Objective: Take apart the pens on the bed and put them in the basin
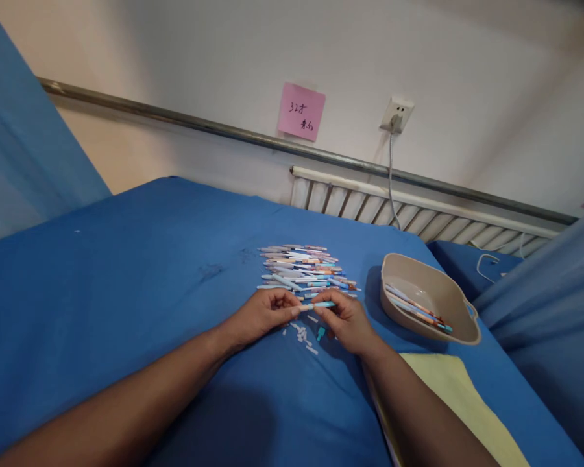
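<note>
Between my two hands is a slim pen (323, 304), light-coloured on the left and light blue on the right. My left hand (265, 314) pinches its left end between thumb and fingers. On the other side, my right hand (344, 321) grips the blue part with thumb and forefinger. Just beyond my fingers lies a wide pile of pens (299, 269), mostly white, grey and blue, lying sideways. Small white pieces (302, 334) are scattered on the blue sheet below my hands, beside a small teal piece (320, 333).
A beige basket (425, 275) holding several pens stands at the right. Nearer me lies a yellow cloth (450, 383). The blue sheet (126, 272) covers the surface. Behind are a radiator (340, 198), a metal rail (214, 130), a plugged socket (397, 115) and a pink note (302, 111).
</note>
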Demonstrator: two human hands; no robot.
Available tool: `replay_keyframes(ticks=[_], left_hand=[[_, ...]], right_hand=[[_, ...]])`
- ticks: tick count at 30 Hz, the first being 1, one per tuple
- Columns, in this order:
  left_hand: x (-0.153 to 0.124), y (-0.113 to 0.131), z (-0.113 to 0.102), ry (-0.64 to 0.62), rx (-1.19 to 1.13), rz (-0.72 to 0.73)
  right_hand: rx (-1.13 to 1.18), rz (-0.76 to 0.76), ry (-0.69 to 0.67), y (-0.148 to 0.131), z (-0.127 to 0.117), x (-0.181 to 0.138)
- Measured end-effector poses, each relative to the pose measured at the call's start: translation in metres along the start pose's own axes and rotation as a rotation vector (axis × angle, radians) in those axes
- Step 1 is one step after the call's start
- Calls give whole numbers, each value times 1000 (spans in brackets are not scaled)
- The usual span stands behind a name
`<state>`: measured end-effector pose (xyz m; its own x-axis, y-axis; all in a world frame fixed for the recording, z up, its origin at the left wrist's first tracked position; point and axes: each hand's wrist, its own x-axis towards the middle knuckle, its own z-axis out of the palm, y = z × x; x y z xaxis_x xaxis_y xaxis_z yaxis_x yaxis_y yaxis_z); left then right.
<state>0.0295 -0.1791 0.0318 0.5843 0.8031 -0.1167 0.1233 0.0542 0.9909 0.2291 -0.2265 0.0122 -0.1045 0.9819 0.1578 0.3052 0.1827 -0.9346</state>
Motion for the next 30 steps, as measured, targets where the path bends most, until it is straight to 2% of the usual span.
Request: replay_keyframes(ticks=[3, 7, 12, 15, 18, 23, 27, 30], left_hand=[[-1, 1, 1, 36, -36, 0], [-1, 0, 2, 14, -61, -94], [-1, 1, 1, 84, -116, 15], [-2, 2, 2, 79, -177, -40], [-2, 2, 2, 21, -127, -138], [-2, 3, 1, 82, -154, 17], [-2, 3, 0, 20, -92, -109], [-1, 4, -1, 41, -59, -76]], right_hand=[[-38, -44, 60, 0, 2, -1], [-62, -77, 82, -1, 4, -2], [-121, -124, 87, -3, 4, -2], [-147, -149, 122, -4, 4, -2], [-183, -198, 145, -3, 3, -1], [-203, -260, 151, -2, 3, 0], [-213, -252, 135, -4, 3, -1], [-235, -275, 124, -4, 1, -1]])
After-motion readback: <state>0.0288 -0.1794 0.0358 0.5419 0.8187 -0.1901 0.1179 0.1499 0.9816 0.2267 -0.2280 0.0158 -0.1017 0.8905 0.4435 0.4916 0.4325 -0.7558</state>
